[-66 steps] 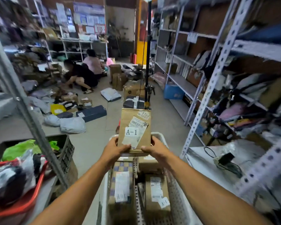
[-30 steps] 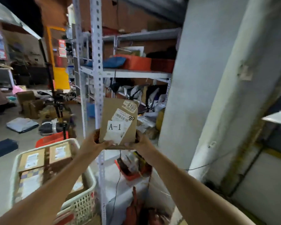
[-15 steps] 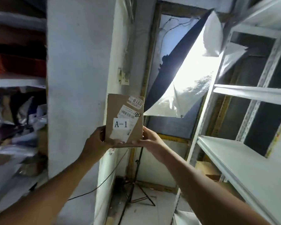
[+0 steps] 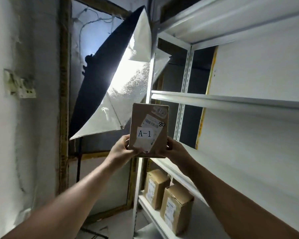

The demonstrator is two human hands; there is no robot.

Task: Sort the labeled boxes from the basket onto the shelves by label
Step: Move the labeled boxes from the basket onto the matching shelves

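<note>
Lit softbox (image 4: 128, 80) on our left, white shelf unit (image 4: 231, 100) on our right w/ two taped boxes (image 4: 166, 197) on a lower shelf; the unit's front post is right behind what we carry. We grip the A-1 box (image 4: 148, 130) upright by its bottom corners, left hand (image 4: 123, 149) & right hand (image 4: 175, 149) curled round it, in front of the shelves.

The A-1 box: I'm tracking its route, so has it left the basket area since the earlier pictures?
Yes. The A-1 box, held in both hands, is now beside the white shelf upright, and no basket shows.
</note>
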